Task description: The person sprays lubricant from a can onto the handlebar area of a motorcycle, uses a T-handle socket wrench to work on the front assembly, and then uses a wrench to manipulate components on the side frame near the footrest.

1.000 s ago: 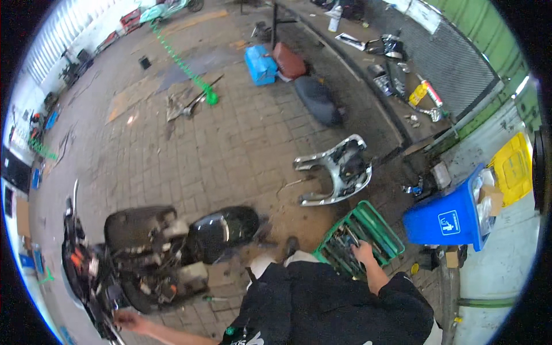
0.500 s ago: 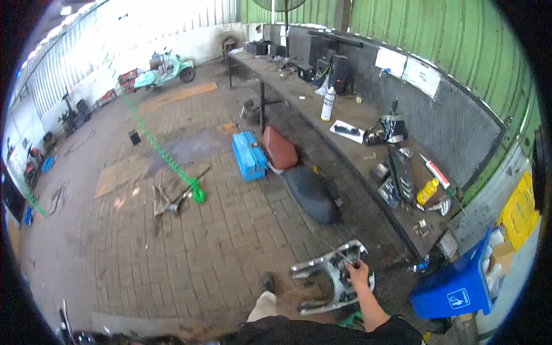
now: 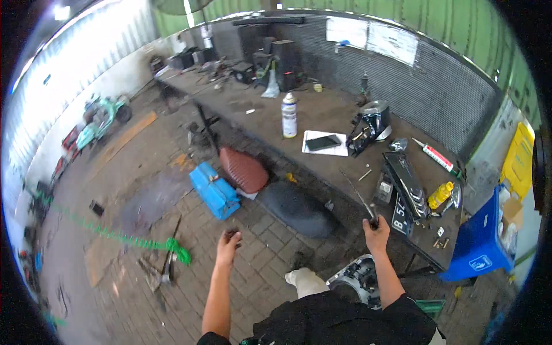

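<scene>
Beside the bench (image 3: 333, 109), a long thin tool (image 3: 373, 213) is gripped in the right hand (image 3: 378, 233); the left hand (image 3: 228, 246) is half curled, whether pinching anything cannot be told. Tool handling seems in hand; a steady grip is called for.

The workbench (image 3: 328, 109) bears a spray can (image 3: 289, 118), paper (image 3: 343, 149) and yellow bottle (image 3: 440, 196).

Head fisheye, facing down over hands (image 3: 376, 234), workbench (image 3: 322, 109).
</scene>
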`<control>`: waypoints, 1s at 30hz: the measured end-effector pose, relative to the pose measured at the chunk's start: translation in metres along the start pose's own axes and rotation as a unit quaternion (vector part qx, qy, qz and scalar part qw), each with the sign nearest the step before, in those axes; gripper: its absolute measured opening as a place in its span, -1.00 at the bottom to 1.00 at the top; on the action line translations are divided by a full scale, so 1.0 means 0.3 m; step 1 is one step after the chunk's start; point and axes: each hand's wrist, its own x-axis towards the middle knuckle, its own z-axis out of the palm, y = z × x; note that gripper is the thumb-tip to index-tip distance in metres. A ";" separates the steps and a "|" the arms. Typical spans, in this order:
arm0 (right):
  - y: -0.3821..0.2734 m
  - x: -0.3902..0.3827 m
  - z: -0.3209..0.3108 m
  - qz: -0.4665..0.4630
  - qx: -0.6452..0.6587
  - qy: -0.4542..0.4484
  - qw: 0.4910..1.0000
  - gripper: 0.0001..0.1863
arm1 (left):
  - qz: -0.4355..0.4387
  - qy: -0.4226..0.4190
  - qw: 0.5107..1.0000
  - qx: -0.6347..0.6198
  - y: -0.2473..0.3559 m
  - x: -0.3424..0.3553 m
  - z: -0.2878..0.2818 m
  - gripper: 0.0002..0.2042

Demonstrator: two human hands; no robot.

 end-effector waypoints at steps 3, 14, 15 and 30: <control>-0.012 0.098 0.124 -0.101 -0.144 0.083 0.981 -0.75 | 0.041 -0.074 0.994 0.066 0.142 0.304 0.226 -0.64; -0.093 0.278 0.536 0.144 -0.323 -0.026 0.935 -0.55 | 0.260 -0.045 0.880 0.394 0.265 1.360 0.721 -0.03; -0.084 0.310 0.557 0.145 -0.330 -0.033 0.932 -0.52 | 0.267 -0.079 0.875 0.395 0.269 1.421 0.754 -0.03; -0.597 0.176 0.622 0.226 -0.155 0.233 0.933 -0.21 | 0.284 -0.590 0.733 0.184 0.373 1.070 1.017 -0.46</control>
